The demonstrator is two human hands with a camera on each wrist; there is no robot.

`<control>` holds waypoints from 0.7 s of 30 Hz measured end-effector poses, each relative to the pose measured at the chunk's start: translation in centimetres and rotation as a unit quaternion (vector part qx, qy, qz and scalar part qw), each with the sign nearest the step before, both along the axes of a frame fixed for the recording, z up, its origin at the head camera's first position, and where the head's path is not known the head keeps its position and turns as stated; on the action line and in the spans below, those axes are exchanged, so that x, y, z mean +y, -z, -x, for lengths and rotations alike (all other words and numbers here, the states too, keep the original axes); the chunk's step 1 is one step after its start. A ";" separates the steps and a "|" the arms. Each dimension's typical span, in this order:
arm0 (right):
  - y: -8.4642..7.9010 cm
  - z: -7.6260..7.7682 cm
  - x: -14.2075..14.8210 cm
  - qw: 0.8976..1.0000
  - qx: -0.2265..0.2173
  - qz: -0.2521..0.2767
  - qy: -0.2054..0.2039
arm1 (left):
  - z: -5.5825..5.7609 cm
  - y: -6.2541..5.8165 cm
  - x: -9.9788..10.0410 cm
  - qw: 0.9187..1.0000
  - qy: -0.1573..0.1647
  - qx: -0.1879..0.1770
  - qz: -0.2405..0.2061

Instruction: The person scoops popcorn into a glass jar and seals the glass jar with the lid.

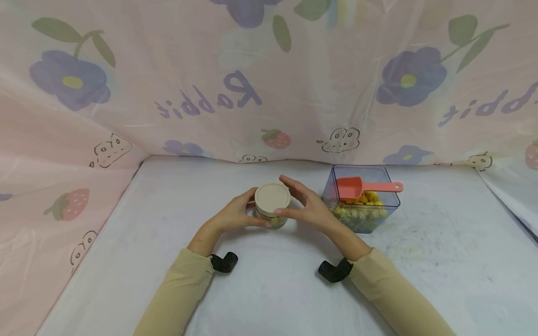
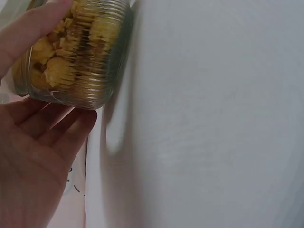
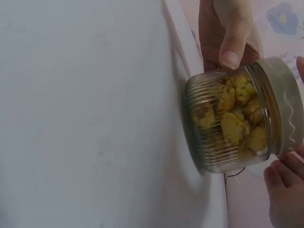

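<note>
A ribbed glass jar (image 2: 90, 61) filled with yellow popcorn stands upright on the white table, wearing a cream-coloured lid (image 1: 272, 199). My left hand (image 1: 234, 214) holds the jar's body, the thumb in front and the other fingers round the far side. At the lid's edge is my right hand (image 1: 308, 205), its thumb on the near rim and its fingers curving round the right and far side. From the right wrist, the wavy-edged lid (image 3: 285, 104) sits on the jar's mouth, with right fingertips close against its rim.
Right of the jar stands a clear bluish square container (image 1: 365, 224) with popcorn in it. A red-pink scoop (image 1: 353, 188) lies across its top, handle over the right rim. A patterned curtain (image 1: 294, 93) hangs behind the table (image 1: 252, 289).
</note>
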State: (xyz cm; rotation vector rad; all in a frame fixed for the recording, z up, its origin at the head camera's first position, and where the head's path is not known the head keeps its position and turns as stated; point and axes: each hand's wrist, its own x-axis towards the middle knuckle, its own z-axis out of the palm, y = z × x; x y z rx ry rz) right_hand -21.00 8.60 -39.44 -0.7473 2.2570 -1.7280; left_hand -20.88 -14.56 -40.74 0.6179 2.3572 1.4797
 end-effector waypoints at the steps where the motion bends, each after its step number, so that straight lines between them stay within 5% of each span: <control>1: 0.0 0.1 -0.1 1.000 0.002 -0.002 0.000 | 0.0 0.0 0.0 1.000 -0.002 -0.003 0.001; 21: -0.1 0.4 -0.6 1.000 -0.009 0.005 -0.023 | 0.0 0.5 0.0 1.000 -0.007 -0.014 -0.001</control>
